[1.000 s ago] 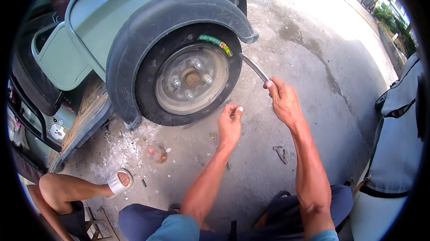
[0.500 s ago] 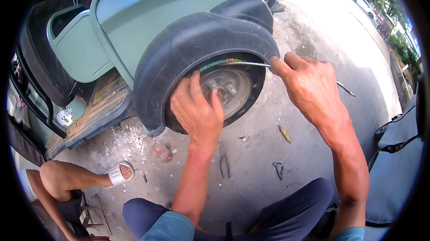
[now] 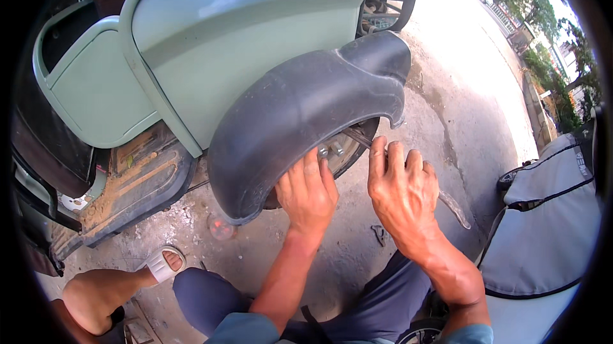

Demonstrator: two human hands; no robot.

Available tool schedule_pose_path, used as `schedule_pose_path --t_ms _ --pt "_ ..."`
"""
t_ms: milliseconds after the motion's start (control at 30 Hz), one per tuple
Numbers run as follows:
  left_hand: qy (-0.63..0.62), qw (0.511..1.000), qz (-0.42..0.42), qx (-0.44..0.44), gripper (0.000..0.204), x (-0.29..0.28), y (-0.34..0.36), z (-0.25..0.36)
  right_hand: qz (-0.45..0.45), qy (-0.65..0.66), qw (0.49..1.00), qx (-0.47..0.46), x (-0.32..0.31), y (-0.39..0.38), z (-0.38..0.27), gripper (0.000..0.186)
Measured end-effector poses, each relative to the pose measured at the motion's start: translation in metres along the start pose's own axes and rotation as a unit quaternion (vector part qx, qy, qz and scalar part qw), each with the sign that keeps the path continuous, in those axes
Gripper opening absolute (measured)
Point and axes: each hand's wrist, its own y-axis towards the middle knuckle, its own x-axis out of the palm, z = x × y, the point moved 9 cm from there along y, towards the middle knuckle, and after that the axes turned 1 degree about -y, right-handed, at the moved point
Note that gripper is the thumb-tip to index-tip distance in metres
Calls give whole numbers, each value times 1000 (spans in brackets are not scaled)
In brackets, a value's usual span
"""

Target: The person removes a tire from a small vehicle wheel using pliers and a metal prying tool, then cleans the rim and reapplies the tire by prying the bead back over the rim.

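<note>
A dark fender (image 3: 287, 114) on a pale green three-wheeled vehicle (image 3: 204, 44) arches over a wheel (image 3: 345, 168), which shows only in part beneath it. My left hand (image 3: 303, 194) rests at the wheel just under the fender's lower edge, its fingers stretched out, their tips partly hidden. My right hand (image 3: 402, 191), to the right of the wheel, is closed on a long curved metal lever (image 3: 453, 210); the far end angles into the wheel under the fender, and the near end sticks out past my wrist toward the lower right.
Another person's bent leg (image 3: 89, 293) and sandalled foot (image 3: 167, 262) are at lower left. A clear container (image 3: 220, 229) and a small tool (image 3: 378, 235) lie on the concrete. A grey-covered vehicle (image 3: 533, 235) stands at right. The footboard (image 3: 140, 178) juts out at left.
My right hand has moved left and lower with the lever, now closer to my left hand, which went up to the wheel. The view has shifted, and the fender now hides more of the wheel.
</note>
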Motion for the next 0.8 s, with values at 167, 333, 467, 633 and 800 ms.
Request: schedule_pose_path --t_ms 167,333,467,633,800 --pt "-60 996 -58 -23 50 4 2 4 -68 1 997 42 6 -7 0 45" --pt "-41 999 -34 -7 46 -2 -5 0 -42 17 996 79 -1 -11 -5 49" --pt "41 999 -21 0 50 -2 4 3 -10 44 997 60 -9 -8 -9 49" --pt "90 995 16 -47 39 5 13 13 -30 148 987 -58 -3 -13 19 53" --pt "103 992 27 -60 28 5 14 16 -31 205 966 -154 11 -24 46 60"
